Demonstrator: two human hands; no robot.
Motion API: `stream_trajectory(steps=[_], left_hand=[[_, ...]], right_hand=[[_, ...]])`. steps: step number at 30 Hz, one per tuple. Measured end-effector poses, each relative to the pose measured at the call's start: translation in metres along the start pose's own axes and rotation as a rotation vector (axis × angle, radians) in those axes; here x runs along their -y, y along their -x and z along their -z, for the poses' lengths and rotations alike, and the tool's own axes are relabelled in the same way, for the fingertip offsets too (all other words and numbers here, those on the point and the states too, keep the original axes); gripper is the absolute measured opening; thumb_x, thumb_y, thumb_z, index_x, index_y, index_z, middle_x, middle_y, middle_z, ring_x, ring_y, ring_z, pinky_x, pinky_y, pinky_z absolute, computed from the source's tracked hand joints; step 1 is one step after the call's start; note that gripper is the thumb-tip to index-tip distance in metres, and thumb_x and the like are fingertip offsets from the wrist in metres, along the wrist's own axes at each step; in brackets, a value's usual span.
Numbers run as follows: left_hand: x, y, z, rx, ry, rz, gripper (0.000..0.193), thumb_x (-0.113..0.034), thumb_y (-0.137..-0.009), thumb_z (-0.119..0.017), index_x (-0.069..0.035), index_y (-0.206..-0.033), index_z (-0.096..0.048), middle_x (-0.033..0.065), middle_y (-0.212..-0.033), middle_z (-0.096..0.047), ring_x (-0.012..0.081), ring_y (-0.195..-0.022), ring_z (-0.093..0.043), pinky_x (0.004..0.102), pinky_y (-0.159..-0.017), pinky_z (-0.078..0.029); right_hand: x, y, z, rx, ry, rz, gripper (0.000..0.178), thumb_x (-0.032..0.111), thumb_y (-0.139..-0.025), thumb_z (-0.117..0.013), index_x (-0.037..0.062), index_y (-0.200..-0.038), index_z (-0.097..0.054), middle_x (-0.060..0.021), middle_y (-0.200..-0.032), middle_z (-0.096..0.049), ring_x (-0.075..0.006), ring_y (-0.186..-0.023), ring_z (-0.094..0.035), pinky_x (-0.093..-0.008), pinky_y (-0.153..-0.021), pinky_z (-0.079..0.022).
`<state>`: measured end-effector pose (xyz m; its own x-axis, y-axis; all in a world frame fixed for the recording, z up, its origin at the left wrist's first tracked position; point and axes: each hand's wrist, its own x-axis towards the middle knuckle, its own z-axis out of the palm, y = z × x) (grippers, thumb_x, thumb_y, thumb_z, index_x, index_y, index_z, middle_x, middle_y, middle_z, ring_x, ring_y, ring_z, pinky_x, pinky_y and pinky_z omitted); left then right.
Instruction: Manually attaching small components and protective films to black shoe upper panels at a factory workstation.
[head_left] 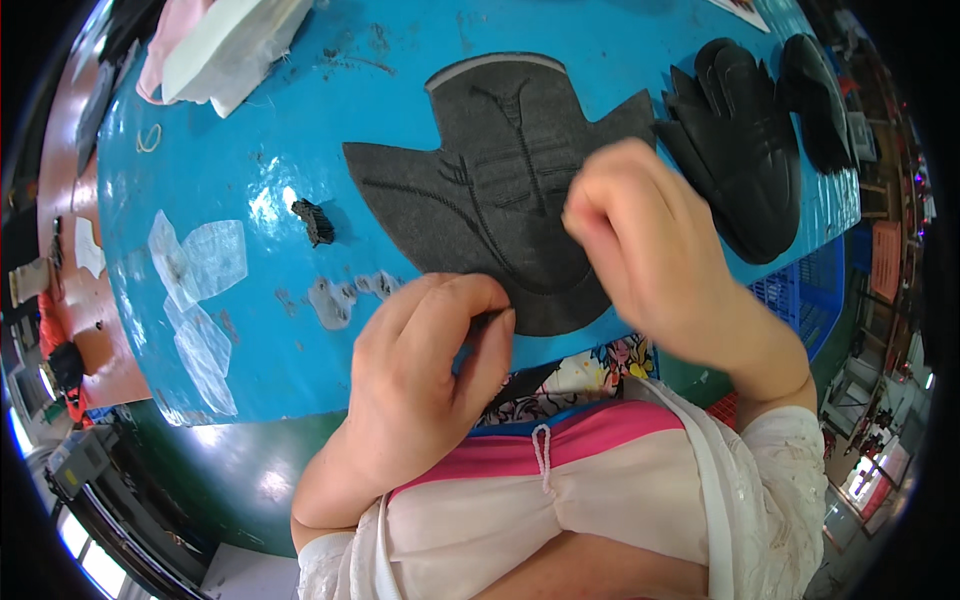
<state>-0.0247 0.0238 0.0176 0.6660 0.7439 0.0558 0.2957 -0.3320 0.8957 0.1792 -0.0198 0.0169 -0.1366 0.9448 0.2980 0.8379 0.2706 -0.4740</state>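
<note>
A black moulded foam-like sheet (520,180) with pointed side wings and raised rope-like ridges lies on the blue table in front of me. My left hand (415,365) is closed in a pinch over its near left edge; what the thumb and forefinger hold, if anything, is hidden. Over the right part of the sheet, my right hand (645,240) is curled with its fingertips drawn together. It is slightly blurred, and I cannot make out anything in it. Left of the sheet sits a small black ribbed scrap (314,222).
More black moulded pieces (740,160) lie overlapped at the right. Clear plastic film scraps (205,265) and a rubber band (149,138) are on the left. A white wrapped bundle (230,55) rests far left. A blue crate (800,290) stands below the right edge.
</note>
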Motion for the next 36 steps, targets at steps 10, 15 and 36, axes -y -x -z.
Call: stream_trajectory(steps=[10, 15, 36], left_hand=[[0.012, -0.009, -0.004, -0.093, -0.317, -0.165, 0.019, 0.008, -0.070, -0.068, -0.001, -0.086, -0.061, 0.0141, -0.103, -0.062, 0.0288, -0.082, -0.062, 0.0339, -0.071, -0.049], [0.005, -0.014, 0.000, -0.023, -0.352, -0.159, 0.019, 0.007, -0.070, -0.068, -0.001, -0.085, -0.060, 0.0158, -0.111, -0.062, 0.0305, -0.083, -0.061, 0.0351, -0.072, -0.049], [0.017, -0.020, -0.008, -0.094, -0.346, -0.206, 0.015, 0.003, -0.074, -0.066, -0.003, -0.085, -0.057, 0.0167, -0.118, -0.060, 0.0210, -0.065, -0.054, 0.0285, -0.056, -0.048]], right_hand=[[-0.020, -0.024, -0.024, -0.026, 0.273, 0.178, 0.015, 0.005, -0.070, -0.059, 0.0059, -0.078, -0.047, -0.0072, -0.073, -0.046, -0.0223, -0.065, -0.054, -0.0351, -0.055, -0.039], [-0.018, -0.026, -0.023, -0.031, 0.283, 0.172, 0.014, 0.007, -0.070, -0.059, 0.0055, -0.077, -0.047, -0.0073, -0.073, -0.046, -0.0221, -0.065, -0.054, -0.0347, -0.054, -0.040], [-0.017, -0.001, -0.017, -0.192, 0.320, 0.181, 0.018, 0.011, -0.067, -0.065, 0.0123, -0.085, -0.065, 0.0007, -0.087, -0.057, -0.0184, -0.079, -0.053, -0.0333, -0.067, -0.036]])
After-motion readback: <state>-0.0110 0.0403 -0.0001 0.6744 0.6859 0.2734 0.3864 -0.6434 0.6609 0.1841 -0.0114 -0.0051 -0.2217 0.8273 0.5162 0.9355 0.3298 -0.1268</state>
